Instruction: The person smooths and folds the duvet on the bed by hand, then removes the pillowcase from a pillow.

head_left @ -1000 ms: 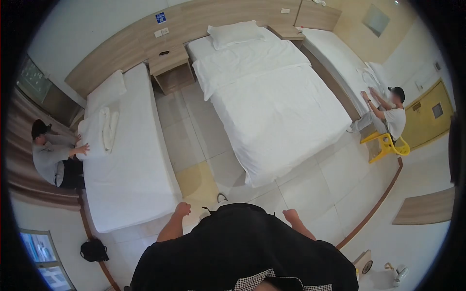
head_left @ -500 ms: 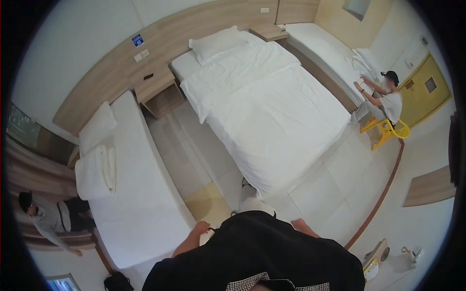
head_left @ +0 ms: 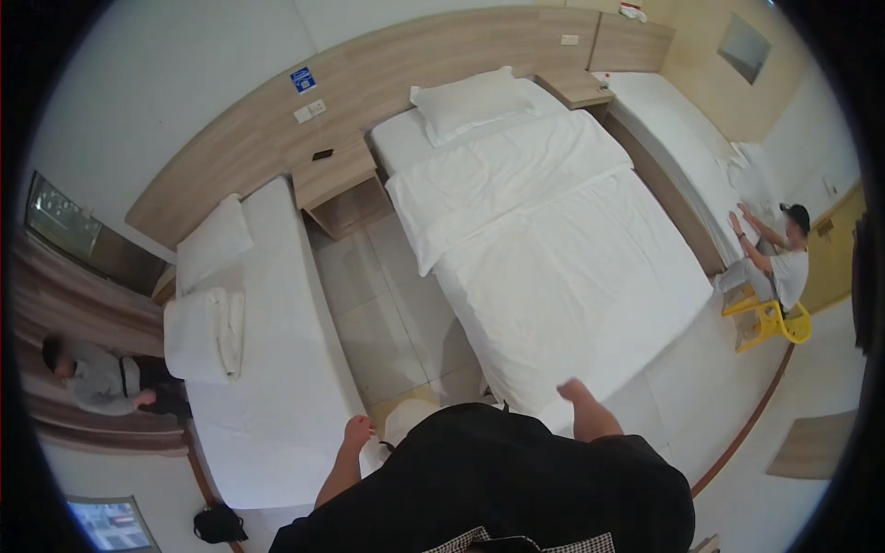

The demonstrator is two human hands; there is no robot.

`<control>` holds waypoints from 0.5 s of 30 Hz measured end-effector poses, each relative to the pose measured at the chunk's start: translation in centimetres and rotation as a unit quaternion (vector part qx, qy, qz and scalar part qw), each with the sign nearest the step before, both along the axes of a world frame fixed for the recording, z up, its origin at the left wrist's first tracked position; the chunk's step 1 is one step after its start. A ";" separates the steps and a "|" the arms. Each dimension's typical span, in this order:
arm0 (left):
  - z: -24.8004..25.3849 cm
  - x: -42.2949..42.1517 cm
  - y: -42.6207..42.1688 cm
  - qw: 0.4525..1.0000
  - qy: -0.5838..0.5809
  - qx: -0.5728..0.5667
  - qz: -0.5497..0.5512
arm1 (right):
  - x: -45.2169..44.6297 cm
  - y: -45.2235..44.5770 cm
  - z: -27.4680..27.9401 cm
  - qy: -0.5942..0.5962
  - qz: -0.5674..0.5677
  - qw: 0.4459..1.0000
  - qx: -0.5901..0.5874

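Observation:
My left hand (head_left: pixel 359 429) hangs beside the near end of the left bed (head_left: pixel 267 396), its fingers curled and nothing visible in them. In front of my body, my right hand (head_left: pixel 573 391) is over the foot of the middle bed (head_left: pixel 581 286). Its fingers are loosely apart and hold nothing visible. A white sheet with creases covers the middle bed, and a pillow (head_left: pixel 475 103) lies at its head. On the left bed are another pillow (head_left: pixel 214 241) and folded white bedding (head_left: pixel 205 334).
A person (head_left: pixel 106 380) is beside the left bed, near the curtain (head_left: pixel 83 313). Another person (head_left: pixel 779 267) sits on a yellow chair (head_left: pixel 770 324) at the right bed (head_left: pixel 678 129). Nightstands (head_left: pixel 332 175) stand between beds. A black bag (head_left: pixel 219 523) is at lower left.
My right hand has moved forward and now shows over the middle bed's foot. The view has shifted. The person at the left has drawn an outstretched arm in toward the body.

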State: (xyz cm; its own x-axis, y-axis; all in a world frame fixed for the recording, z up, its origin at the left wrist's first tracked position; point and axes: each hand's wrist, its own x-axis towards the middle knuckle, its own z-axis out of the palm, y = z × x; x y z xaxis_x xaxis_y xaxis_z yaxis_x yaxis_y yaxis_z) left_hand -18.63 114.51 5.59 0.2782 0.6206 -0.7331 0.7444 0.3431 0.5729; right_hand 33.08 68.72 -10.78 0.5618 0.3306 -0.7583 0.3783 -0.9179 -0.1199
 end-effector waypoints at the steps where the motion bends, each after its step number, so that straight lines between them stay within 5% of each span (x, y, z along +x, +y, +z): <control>1: 0.0 -0.2 0.8 1.000 0.009 -0.020 0.018 | 1.5 6.6 7.7 -0.037 -0.019 0.999 0.032; 2: 0.3 -0.4 1.5 0.998 0.018 -0.041 0.036 | 3.4 11.3 9.3 -0.074 0.002 0.993 0.087; 3: -1.0 -1.2 2.2 0.997 0.046 -0.058 0.024 | 7.5 14.1 0.1 -0.120 0.188 0.964 0.143; 5: -2.5 -3.9 3.3 0.983 0.062 -0.016 -0.174 | 9.0 24.4 8.8 -0.164 0.264 0.923 0.227; 7: -3.8 -6.0 5.0 0.964 0.072 -0.018 -0.257 | 8.0 32.4 16.9 -0.060 -0.025 0.952 0.300; 11: -5.0 -8.7 12.8 0.948 0.090 -0.049 -0.302 | 5.4 40.8 19.3 -0.047 -0.038 0.964 0.259; 15: -6.6 -7.2 25.4 0.927 0.105 -0.035 -0.358 | 1.6 39.4 11.3 -0.046 0.073 0.989 0.124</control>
State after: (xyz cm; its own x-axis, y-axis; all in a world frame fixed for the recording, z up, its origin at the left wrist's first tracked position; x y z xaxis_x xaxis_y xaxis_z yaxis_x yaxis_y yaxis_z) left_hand -25.86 139.87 -1.04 0.4468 0.2810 -0.8494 0.8884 -0.2509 0.3843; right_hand 34.66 108.11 0.51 0.5573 0.5828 -0.5915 0.5247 -0.7992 -0.2931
